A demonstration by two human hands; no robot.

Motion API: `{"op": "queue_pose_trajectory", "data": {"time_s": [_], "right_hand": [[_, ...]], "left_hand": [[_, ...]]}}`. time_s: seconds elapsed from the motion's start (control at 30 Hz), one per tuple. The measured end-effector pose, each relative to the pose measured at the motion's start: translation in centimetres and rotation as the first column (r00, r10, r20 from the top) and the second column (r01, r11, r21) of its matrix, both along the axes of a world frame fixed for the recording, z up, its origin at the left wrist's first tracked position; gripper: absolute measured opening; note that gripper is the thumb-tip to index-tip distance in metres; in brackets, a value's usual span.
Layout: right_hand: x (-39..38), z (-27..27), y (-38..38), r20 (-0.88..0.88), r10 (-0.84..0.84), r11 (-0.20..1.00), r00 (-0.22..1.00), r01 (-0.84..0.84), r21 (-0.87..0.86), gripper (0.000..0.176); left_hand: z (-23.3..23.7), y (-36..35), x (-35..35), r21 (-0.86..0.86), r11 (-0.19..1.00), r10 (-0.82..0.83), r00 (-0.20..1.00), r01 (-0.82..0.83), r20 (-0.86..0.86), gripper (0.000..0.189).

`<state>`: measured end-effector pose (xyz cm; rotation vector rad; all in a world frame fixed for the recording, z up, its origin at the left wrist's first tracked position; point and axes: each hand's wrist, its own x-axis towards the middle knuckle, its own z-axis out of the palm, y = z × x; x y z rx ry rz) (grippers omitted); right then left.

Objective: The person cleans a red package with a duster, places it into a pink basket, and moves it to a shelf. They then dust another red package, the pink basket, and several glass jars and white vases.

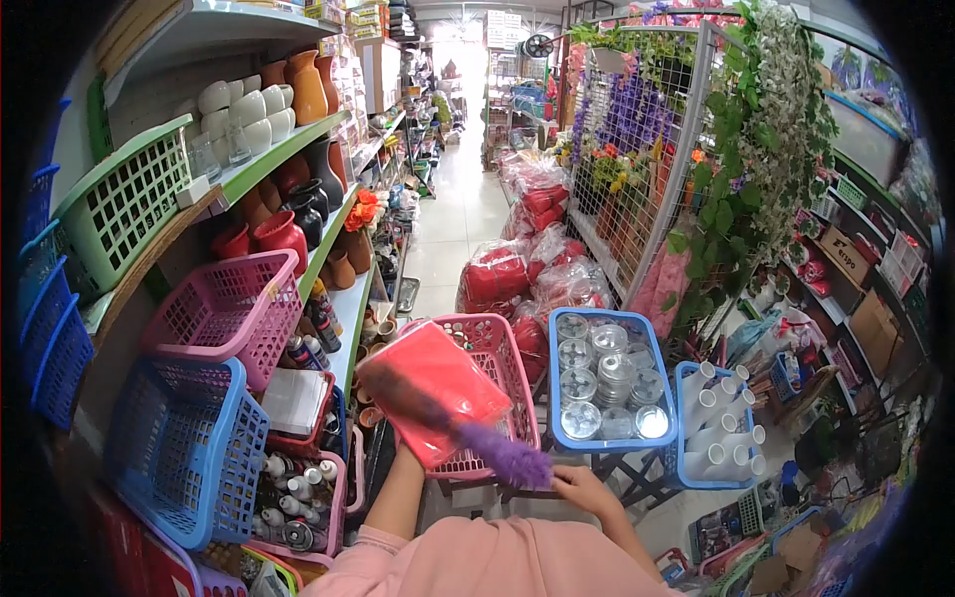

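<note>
Left hand (410,458), grip closed on a red packet (438,383) above the pink basket (512,373); right hand (585,488), grip curled round a purple duster (507,456) near the blue basket (553,398).

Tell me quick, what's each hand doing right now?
Left hand: holding up the red package, fingers hidden behind it.
Right hand: closed on the end of the purple duster.
</note>
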<state>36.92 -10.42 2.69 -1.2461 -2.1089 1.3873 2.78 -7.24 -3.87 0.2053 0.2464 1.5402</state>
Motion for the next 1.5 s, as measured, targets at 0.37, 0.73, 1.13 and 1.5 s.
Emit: {"op": "queue_pose_trajectory", "data": {"time_s": [0.37,0.73,1.13,1.5], "right_hand": [[1.5,-1.6,0.0,-0.020,-0.027,0.999,0.999,0.028,0.020,0.030],[1.3,0.7,-0.6,0.100,-0.135,0.978,0.986,0.116,0.175,0.033],[1.0,-1.9,-0.7,0.084,-0.445,0.870,0.892,0.408,0.279,0.032],[0.3,-2.5,-1.1,0.075,-0.365,0.904,0.928,0.333,0.269,0.031]], "left_hand": [[-7.5,2.7,-2.5,0.044,0.998,-0.051,0.988,0.045,0.145,0.059],[-7.9,2.8,-2.8,0.092,0.994,-0.053,0.998,0.056,-0.038,0.056],[-6.9,4.7,-1.4,0.091,0.989,-0.088,0.966,0.113,-0.242,0.054],[-6.7,6.4,-0.9,0.124,0.980,-0.090,0.905,0.154,-0.415,0.052]]}}
